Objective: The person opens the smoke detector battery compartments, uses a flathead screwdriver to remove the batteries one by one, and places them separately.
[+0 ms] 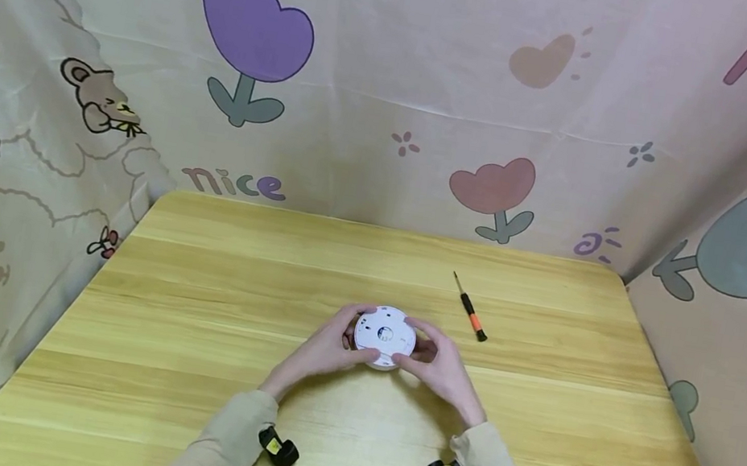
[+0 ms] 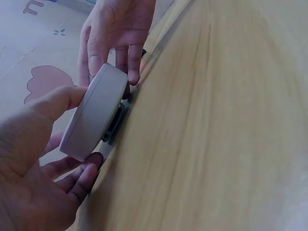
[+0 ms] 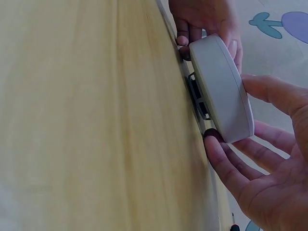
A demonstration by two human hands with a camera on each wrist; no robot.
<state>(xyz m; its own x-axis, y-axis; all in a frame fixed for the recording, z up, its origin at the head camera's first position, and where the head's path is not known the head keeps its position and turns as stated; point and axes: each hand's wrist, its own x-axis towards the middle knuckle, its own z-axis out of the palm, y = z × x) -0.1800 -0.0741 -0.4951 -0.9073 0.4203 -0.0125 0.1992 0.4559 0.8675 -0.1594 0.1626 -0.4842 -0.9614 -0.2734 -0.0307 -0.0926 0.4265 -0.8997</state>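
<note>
A round white smoke detector (image 1: pixel 387 334) is held between both hands over the middle of the table, its flat face with a central opening and small dark marks turned up. The left hand (image 1: pixel 336 341) grips its left rim, thumb at the near edge and fingers round the side. On the opposite rim the right hand (image 1: pixel 442 364) grips it the same way. Both wrist views show the smooth side wall of the smoke detector (image 2: pixel 96 113) and a dark slotted part on its underside, just above the tabletop.
Beyond the right hand lies a thin screwdriver (image 1: pixel 470 309) with a black and orange handle. The wooden table (image 1: pixel 203 288) meets a printed cloth (image 1: pixel 389 40) at the back and sides. Black wrist cameras (image 1: pixel 279 450) sit on both sleeves.
</note>
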